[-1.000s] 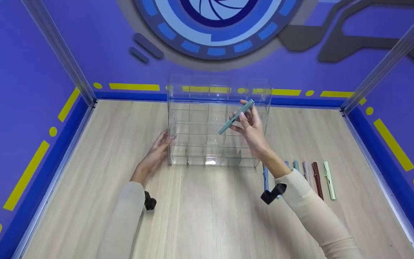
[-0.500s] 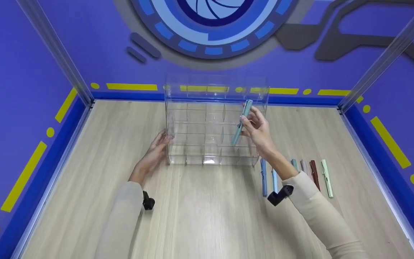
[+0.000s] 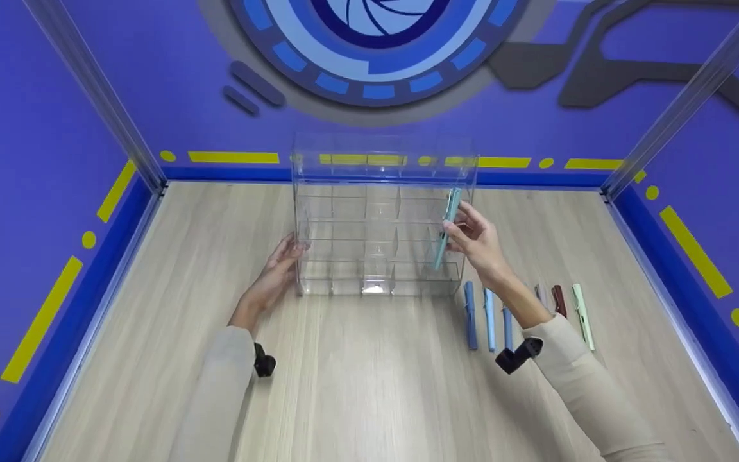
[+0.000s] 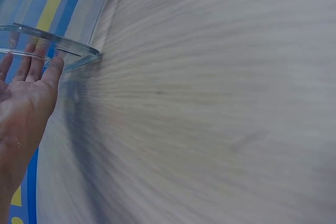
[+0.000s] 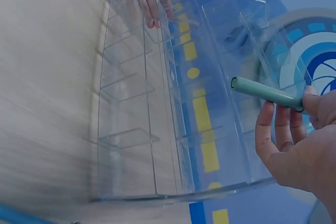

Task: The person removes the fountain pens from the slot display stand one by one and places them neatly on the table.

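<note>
A clear plastic compartment organizer (image 3: 379, 250) stands upright at the back middle of the table. My right hand (image 3: 482, 247) pinches a teal pen (image 3: 447, 228) between thumb and fingers, tilted, before the organizer's right-hand column. In the right wrist view the teal pen (image 5: 268, 93) points one end at the compartments; whether it crosses the front edge I cannot tell. My left hand (image 3: 273, 276) rests against the organizer's left side. From the left wrist, the fingers of that left hand (image 4: 26, 98) look extended along the clear wall.
Right of the organizer lie a blue pen (image 3: 470, 316), a light blue pen (image 3: 489, 319), another blue pen (image 3: 507, 327), a lilac pen (image 3: 541, 295), a dark red pen (image 3: 559, 300) and a pale green pen (image 3: 582, 316). My right forearm covers part of this row. A patterned wall (image 3: 215, 128) stands behind.
My right hand has moved right and slightly down with the teal pen, turning it from slanted to nearly upright in the head view. The left hand stays at the organizer's side.
</note>
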Demonstrator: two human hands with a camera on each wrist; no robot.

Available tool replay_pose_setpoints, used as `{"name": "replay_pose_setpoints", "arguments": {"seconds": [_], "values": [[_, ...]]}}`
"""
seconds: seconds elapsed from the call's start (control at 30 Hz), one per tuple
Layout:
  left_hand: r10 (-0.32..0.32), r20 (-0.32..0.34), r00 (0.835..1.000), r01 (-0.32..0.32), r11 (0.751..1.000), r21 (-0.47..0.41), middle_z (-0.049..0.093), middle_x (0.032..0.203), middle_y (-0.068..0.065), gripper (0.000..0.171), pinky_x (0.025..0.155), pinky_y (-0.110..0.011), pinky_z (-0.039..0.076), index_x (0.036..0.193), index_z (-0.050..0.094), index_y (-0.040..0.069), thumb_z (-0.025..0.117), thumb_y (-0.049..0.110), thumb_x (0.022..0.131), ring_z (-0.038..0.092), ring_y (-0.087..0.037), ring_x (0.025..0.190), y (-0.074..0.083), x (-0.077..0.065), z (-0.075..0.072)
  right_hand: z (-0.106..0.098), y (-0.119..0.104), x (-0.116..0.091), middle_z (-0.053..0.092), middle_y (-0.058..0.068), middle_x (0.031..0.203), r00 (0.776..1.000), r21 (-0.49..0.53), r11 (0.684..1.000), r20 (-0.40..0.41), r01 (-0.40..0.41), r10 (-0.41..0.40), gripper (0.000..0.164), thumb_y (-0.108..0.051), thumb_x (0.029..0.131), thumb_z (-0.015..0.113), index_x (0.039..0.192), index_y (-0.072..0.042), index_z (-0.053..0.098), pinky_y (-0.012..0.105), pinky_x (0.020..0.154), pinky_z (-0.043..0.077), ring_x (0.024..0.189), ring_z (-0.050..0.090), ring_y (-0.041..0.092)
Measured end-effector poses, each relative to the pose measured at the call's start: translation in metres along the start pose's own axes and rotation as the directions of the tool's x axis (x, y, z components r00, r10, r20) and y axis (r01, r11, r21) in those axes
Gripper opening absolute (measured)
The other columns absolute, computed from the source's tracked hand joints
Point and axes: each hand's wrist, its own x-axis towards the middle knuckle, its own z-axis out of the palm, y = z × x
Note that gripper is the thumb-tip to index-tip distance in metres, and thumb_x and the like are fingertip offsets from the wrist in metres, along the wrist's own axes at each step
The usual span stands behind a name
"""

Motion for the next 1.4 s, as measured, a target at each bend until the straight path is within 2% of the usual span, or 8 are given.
{"name": "replay_pose_setpoints", "arguments": {"seconds": [0.23,0.5,0.63,0.83,1.0,1.17,1.4], "values": [[0.002,0.002,1.000,-0.002,1.000,-0.001,0.017,0.171,-0.012,0.072,0.131,-0.048,0.020,0.166,0.007,0.017,0.047,0.038,0.110,0.016,-0.030,0.160,-0.002,0.000,0.000,-0.013,0.002,-0.007,0.061,-0.001,0.108,0.999,-0.054,0.998,0.015,-0.045,0.046,0.058,0.002,0.102,0.057,0.157,-0.003,0.038,0.025,0.079,0.063,0.093,0.066,0.007],[0.004,-0.003,1.000,-0.004,1.000,0.005,0.013,0.173,-0.011,0.070,0.131,-0.049,0.016,0.166,0.008,0.018,0.046,0.036,0.110,0.012,-0.029,0.161,0.000,0.000,-0.001,-0.025,-0.007,-0.016,0.063,-0.007,0.105,0.995,-0.124,0.989,0.040,-0.084,0.089,0.060,0.000,0.101,0.061,0.156,-0.001,0.036,0.022,0.075,0.061,0.090,0.068,0.003],[0.002,0.000,1.000,-0.002,1.000,0.018,0.011,0.173,-0.010,0.071,0.131,-0.048,0.017,0.166,0.006,0.018,0.045,0.037,0.110,0.011,-0.029,0.161,0.002,-0.001,-0.003,-0.032,-0.010,-0.021,0.066,-0.009,0.103,0.994,-0.136,0.986,0.053,-0.092,0.100,0.058,-0.002,0.101,0.062,0.153,0.002,0.038,0.023,0.075,0.062,0.089,0.068,0.003],[0.000,-0.005,1.000,0.000,1.000,0.031,0.003,0.174,-0.011,0.073,0.131,-0.048,0.019,0.166,0.001,0.017,0.044,0.038,0.111,0.011,-0.031,0.161,0.003,-0.002,-0.007,-0.047,-0.012,-0.029,0.065,-0.011,0.105,0.986,-0.194,0.971,0.065,-0.138,0.153,0.059,-0.008,0.102,0.063,0.154,0.000,0.039,0.022,0.079,0.061,0.092,0.067,0.003],[0.009,0.001,1.000,-0.009,1.000,0.023,0.008,0.173,-0.013,0.075,0.131,-0.048,0.019,0.166,0.002,0.017,0.045,0.040,0.110,0.012,-0.031,0.161,0.002,-0.001,-0.006,-0.061,-0.011,-0.036,0.063,-0.011,0.108,0.978,-0.215,0.961,0.073,-0.175,0.194,0.062,-0.009,0.103,0.062,0.156,0.002,0.033,0.020,0.082,0.060,0.096,0.067,0.000],[0.013,-0.007,1.000,-0.013,1.000,0.008,0.011,0.173,-0.014,0.072,0.131,-0.048,0.019,0.166,0.002,0.015,0.044,0.035,0.111,0.013,-0.031,0.160,0.000,-0.002,-0.006,-0.078,-0.010,-0.046,0.063,-0.015,0.111,0.968,-0.252,0.944,0.076,-0.214,0.240,0.066,-0.014,0.105,0.060,0.159,0.004,0.027,0.017,0.086,0.058,0.098,0.067,-0.003],[0.021,0.009,1.000,-0.021,1.000,0.005,0.015,0.172,-0.013,0.071,0.130,-0.050,0.021,0.166,0.005,0.016,0.045,0.036,0.111,0.016,-0.031,0.160,-0.003,0.000,-0.001,-0.110,0.001,-0.064,0.066,-0.020,0.112,0.968,-0.278,0.933,0.030,-0.230,0.247,0.067,-0.018,0.106,0.059,0.159,0.004,0.026,0.015,0.086,0.057,0.101,0.067,-0.006]]}}
